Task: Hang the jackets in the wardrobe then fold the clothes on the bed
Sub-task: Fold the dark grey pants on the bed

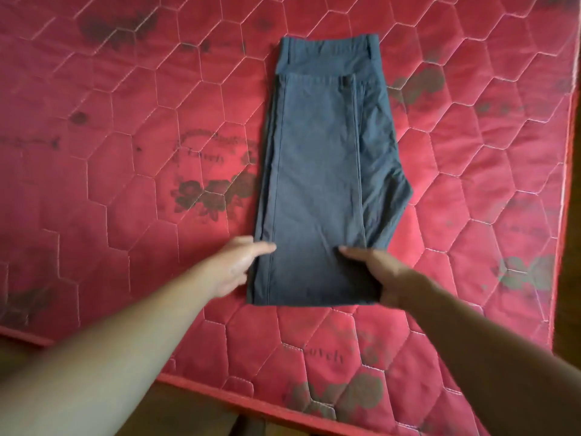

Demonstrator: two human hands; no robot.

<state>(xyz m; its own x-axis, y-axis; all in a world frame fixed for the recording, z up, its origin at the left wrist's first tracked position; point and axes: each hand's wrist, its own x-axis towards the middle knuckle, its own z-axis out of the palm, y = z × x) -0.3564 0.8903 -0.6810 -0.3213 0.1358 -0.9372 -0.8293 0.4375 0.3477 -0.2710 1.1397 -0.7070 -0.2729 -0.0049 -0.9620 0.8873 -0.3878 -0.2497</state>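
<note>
Dark blue-grey trousers [317, 171] lie folded lengthwise on the red quilted mattress [125, 190], waistband at the far end and the fold at the near end. My left hand [234, 267] holds the near left edge of the trousers, with one digit lying on top of the cloth. At the near right edge my right hand [382, 278] pinches the cloth, thumb on top and fingers hidden beneath. No jackets or wardrobe are in view.
The mattress has hexagon stitching and dark flower prints, with bare surface left and right of the trousers. Its near edge [220, 391] runs diagonally below my forearms, and its right edge [562, 215] borders a dark wooden strip.
</note>
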